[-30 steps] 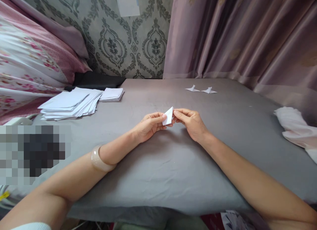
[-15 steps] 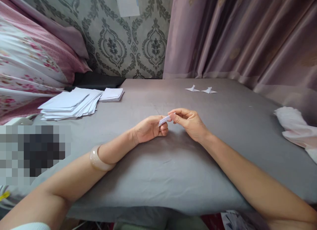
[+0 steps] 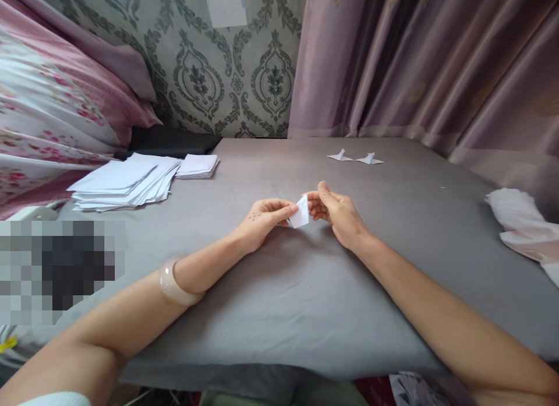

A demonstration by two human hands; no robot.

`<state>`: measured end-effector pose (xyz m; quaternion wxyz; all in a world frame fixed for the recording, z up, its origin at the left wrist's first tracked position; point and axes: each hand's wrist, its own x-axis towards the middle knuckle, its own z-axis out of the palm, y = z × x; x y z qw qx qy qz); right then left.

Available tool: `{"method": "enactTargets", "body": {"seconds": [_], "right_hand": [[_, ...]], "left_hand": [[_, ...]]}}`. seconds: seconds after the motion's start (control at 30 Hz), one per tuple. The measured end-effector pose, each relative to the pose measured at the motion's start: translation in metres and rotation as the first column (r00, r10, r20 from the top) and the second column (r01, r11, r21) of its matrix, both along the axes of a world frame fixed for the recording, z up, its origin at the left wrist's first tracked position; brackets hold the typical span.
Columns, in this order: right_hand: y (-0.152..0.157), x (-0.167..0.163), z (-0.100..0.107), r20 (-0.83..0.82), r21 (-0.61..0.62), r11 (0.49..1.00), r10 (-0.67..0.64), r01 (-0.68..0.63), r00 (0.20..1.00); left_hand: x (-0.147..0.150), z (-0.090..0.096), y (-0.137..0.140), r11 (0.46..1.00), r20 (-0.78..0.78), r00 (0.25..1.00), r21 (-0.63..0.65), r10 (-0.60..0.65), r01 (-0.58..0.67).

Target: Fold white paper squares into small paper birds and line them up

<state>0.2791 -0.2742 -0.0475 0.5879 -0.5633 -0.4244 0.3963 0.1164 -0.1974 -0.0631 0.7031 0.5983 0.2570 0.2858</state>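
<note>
Between thumb and fingers, my left hand [image 3: 267,218] pinches a small folded piece of white paper [image 3: 300,214] above the grey-covered table [image 3: 271,301]. The paper's flat face shows, with a pointed corner upward. My right hand [image 3: 339,212] is just to its right, thumb raised and fingers apart; its fingertips are close behind the paper's right edge, and I cannot tell if they touch it. Two small folded paper shapes, a left one [image 3: 340,155] and a right one [image 3: 370,159], stand at the far side of the table.
A large stack of white paper [image 3: 117,182] lies at the left, beside a smaller stack [image 3: 198,166]. White cloth [image 3: 519,219] is bunched on the right edge. Curtains [image 3: 393,62] hang behind on the right, and a floral curtain [image 3: 56,103] on the left.
The paper has turned from a narrow edge-on strip to show its flat face. My left hand has rotated palm down, and my right hand has let go of its pinch, lifting the thumb.
</note>
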Motion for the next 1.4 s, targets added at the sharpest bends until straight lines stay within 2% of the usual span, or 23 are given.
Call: {"method": "enactTargets", "body": {"seconds": [0.2,0.63,0.8,0.93,1.03,1.17,1.27,1.4], "right_hand": [[-0.003,-0.005,0.002,0.114,-0.027,0.996,0.092,-0.089,0.989],[-0.001,-0.003,-0.002,0.144,-0.079,0.996,0.039,-0.028,0.989],[0.004,0.000,-0.009,0.175,-0.114,0.993,0.047,-0.028,0.983],[0.022,0.008,-0.018,0.299,-0.107,0.987,0.144,-0.117,0.943],[0.039,0.016,-0.019,0.462,-0.150,0.979,0.193,-0.138,0.866],[0.054,0.025,-0.019,0.687,-0.182,0.979,0.190,-0.087,0.702],[0.056,0.031,-0.023,0.750,-0.155,0.988,0.135,-0.026,0.648],[0.051,0.037,-0.032,0.723,-0.139,0.989,0.137,-0.052,0.677]], "left_hand": [[0.001,-0.002,0.003,0.998,0.039,0.997,-0.031,0.064,-0.063],[0.001,0.000,0.003,0.998,0.001,1.000,-0.062,0.028,-0.028],[0.002,0.000,0.009,0.998,-0.134,0.990,0.063,0.040,-0.031],[0.006,-0.001,0.027,0.989,-0.300,0.950,0.145,0.082,-0.040],[0.011,-0.003,0.045,0.957,-0.386,0.917,0.289,0.100,0.017],[0.019,-0.005,0.067,0.861,-0.460,0.880,0.488,0.114,0.144],[0.021,-0.010,0.074,0.821,-0.472,0.876,0.536,0.099,0.197],[0.014,-0.014,0.071,0.812,-0.380,0.922,0.560,0.076,0.164]]}}
